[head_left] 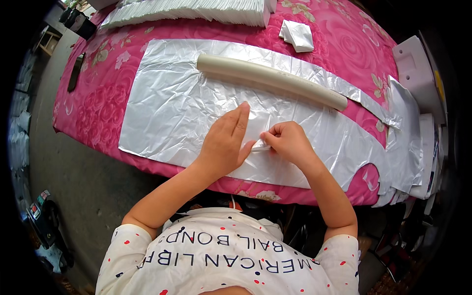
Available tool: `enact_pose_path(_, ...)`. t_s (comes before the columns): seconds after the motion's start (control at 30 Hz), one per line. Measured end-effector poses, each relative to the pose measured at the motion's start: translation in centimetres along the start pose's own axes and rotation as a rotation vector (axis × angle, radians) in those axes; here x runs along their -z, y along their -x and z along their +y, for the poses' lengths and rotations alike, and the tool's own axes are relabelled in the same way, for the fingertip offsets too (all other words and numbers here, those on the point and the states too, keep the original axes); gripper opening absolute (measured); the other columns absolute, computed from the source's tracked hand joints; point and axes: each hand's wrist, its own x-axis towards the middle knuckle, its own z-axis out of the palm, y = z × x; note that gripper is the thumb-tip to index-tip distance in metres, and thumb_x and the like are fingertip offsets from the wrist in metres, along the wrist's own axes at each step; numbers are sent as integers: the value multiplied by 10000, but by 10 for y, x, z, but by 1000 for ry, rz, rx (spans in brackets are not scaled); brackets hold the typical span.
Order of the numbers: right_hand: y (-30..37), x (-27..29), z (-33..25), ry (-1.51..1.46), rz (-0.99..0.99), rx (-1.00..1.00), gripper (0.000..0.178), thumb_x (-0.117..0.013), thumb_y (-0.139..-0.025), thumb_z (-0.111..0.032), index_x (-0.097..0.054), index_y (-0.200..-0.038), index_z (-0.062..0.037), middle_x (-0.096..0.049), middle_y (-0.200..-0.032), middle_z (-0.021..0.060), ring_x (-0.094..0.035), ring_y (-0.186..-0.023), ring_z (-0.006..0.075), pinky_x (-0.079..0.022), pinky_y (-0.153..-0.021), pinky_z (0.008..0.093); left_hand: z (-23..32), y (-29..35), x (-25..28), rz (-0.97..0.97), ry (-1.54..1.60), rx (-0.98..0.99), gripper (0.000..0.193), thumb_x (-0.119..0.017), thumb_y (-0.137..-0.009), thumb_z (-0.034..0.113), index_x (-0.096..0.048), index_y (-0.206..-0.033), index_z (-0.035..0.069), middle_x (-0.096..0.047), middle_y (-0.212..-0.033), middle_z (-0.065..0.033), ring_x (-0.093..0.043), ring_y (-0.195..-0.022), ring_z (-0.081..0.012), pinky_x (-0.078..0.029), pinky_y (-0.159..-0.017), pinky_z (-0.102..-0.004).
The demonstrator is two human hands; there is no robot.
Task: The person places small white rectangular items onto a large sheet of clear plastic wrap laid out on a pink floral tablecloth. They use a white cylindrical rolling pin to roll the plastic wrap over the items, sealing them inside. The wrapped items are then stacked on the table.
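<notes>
The left hand [223, 140] is stretched out over a shiny silver sheet [162, 98], fingers close together, thumb apart. Just beside it, the right hand [290, 141] pinches a small silver fold [260, 146]. The crinkly sheet lies on a pink flowery cloth [103, 110]. Past the hands, a long pale tube [270, 78] rests on it. Grey floor [73, 182] shows on the left. Farther off are a little silver square [299, 37] and a big white stack [191, 12]

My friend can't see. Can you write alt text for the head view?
A person's right hand pinches a bit of thin white film beside their flat, open left hand, over a wrinkled silvery sheet. A long pale tube lies on the sheet; under it all is a pink flowered tablecloth.
</notes>
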Motion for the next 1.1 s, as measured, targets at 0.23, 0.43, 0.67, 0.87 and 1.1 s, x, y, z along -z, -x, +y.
enact_pose_path(0.23, 1, -1, 4, 16, 37, 57, 232, -668, -768, -207, -641, -756, 24, -600, -569, 66, -597, -517, 140, -460, -511, 263, 9, 4, -24, -385, -85, 80, 952, -568, -755, 525, -183, -1378, -83, -143, -1461, -235, -93, -1382, -328, -77, -1115, -428)
enact_pose_path(0.43, 30, -8, -7, 793, 281, 282, 432, -739, -661, -182, -589, -1024, -1, -631, -929, 118, -602, -851, 260, -495, -736, 335, 6, 13, -15, -244, 47, 108, 945, -611, -748, 482, -177, -1389, -59, -160, -1453, -240, -113, -1375, -335, -103, -1110, -424)
enact_pose_path(0.67, -25, -44, 1, 618, 288, 892, 590, -595, -821, -329, -427, -1276, 5, -373, -1354, 217, -331, -1275, 341, -261, -1048, 441, 9, 95, 48, -493, 1251, 699, 303, -463, -917, 58, -507, -1202, -36, -577, -1163, -127, -584, -1018, -175, -464, -878, -284)
enact_pose_path(0.87, 17, -134, -13, 419, 80, 750, 679, -420, -899, -462, -254, -1398, -32, -121, -1472, 224, -91, -1372, 368, -86, -1096, 469, 5, 154, 66, -412, 1495, 1377, 323, -480, -931, 158, -528, -1165, -59, -603, -1093, -154, -596, -975, -188, -486, -825, -272)
enact_pose_path(1.1, 38, -137, -19, 456, -184, 1099, 453, -520, -870, -324, -454, -1220, -43, -440, -1250, 170, -313, -1269, 315, -173, -1071, 460, -5, 130, 76, -512, 914, 1140, 226, -585, -857, 126, -609, -1023, -26, -632, -1000, -124, -608, -823, -136, -498, -699, -273)
